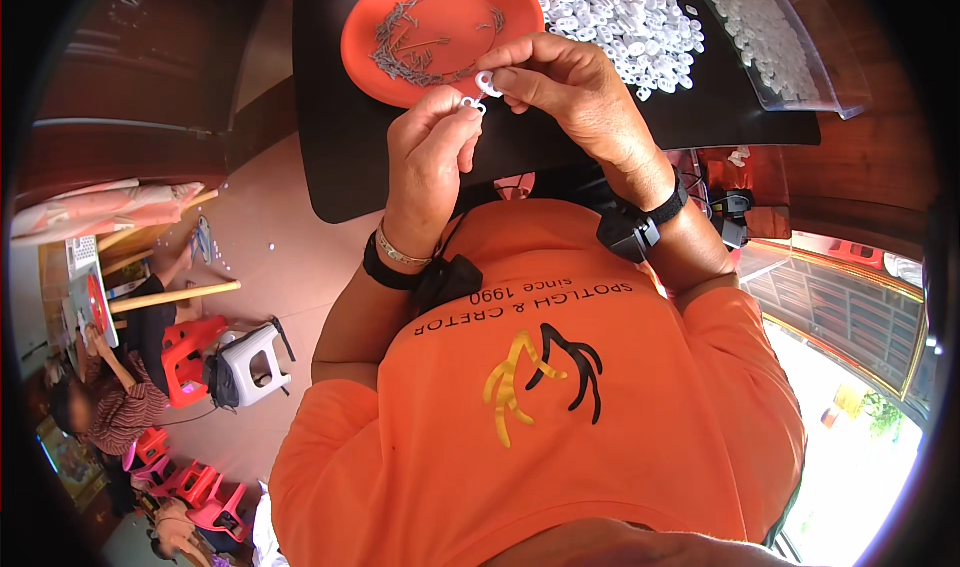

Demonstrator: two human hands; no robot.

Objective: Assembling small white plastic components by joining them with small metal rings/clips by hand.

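My left hand [430,149] pinches a white piece [469,101]; my right hand [572,89] holds a white ring [493,90] (just beside it); grey pins [393,67] lie in a red plate [358,29].

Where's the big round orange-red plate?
In the head view, the orange-red plate is on the black table near the top, left of the pile of white pieces, beyond the left hand.

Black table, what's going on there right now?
A person's left hand pinches one small white plastic piece and the right hand a second piece, held close together over the black table. Whether they join is unclear. Beyond the hands sits a red plate with small grey pieces, with a heap of loose white pieces to its right.
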